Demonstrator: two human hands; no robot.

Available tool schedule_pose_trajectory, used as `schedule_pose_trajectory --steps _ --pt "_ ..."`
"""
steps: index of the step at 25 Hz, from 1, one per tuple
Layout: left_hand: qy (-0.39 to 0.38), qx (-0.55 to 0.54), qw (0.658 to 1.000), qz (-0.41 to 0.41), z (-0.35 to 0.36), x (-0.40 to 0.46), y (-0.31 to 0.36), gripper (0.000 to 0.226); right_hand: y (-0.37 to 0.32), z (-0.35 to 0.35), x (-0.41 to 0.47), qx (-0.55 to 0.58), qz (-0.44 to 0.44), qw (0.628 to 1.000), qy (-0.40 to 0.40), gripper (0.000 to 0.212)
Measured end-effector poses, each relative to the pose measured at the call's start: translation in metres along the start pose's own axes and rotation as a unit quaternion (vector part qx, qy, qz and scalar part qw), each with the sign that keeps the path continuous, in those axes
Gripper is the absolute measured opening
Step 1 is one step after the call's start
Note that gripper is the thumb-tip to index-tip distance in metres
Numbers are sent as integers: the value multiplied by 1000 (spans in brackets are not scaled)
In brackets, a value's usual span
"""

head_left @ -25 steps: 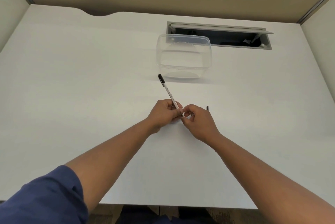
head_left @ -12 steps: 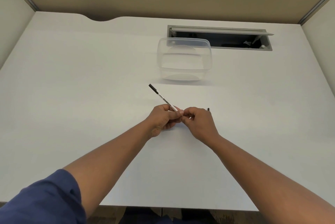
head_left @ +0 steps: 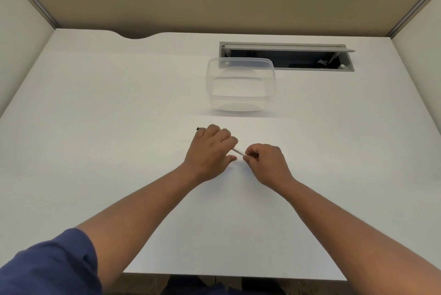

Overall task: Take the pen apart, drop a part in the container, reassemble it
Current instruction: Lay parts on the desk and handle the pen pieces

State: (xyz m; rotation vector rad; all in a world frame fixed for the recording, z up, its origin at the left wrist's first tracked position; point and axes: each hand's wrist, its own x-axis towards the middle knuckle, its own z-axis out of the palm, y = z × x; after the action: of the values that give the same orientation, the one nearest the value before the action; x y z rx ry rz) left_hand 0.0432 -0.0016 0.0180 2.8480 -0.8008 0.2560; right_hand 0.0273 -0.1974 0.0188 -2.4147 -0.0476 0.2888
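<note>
A thin white pen [head_left: 238, 151] with a black end runs between my two hands, low over the white desk [head_left: 119, 127]. My left hand [head_left: 211, 150] lies palm down over most of its length; only the black end [head_left: 197, 129] pokes out at the far left of the knuckles. My right hand [head_left: 265, 162] pinches the pen's near end with fingertips curled. A small dark bit [head_left: 272, 146] shows just behind my right knuckles. The clear plastic container [head_left: 241, 85] stands open behind the hands, with nothing visible inside.
A grey cable hatch [head_left: 286, 57] is sunk into the desk behind the container, lid propped open. Beige partition walls close off the back and both sides. The desk's front edge runs near my elbows.
The pen has swung from pointing up and away to lying nearly flat. My left hand has turned palm down over it, and the right hand has drawn a little to the right.
</note>
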Motion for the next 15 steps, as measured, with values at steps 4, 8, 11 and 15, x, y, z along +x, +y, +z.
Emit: schedule_pose_trajectory --steps 4,8,11,15 --pt "-78 22 996 28 5 4 -7 40 0 -4 -1 -22 -29 999 -10 15" --pt "-102 -1 995 23 10 -5 -12 47 4 -4 -4 -17 -50 998 -15 9" --pt "-94 -2 996 5 10 -11 -19 48 10 -6 -8 -37 -64 997 -14 17" --pt "-109 -16 994 -16 10 -12 -20 47 11 -10 -12 -45 -69 996 -34 34"
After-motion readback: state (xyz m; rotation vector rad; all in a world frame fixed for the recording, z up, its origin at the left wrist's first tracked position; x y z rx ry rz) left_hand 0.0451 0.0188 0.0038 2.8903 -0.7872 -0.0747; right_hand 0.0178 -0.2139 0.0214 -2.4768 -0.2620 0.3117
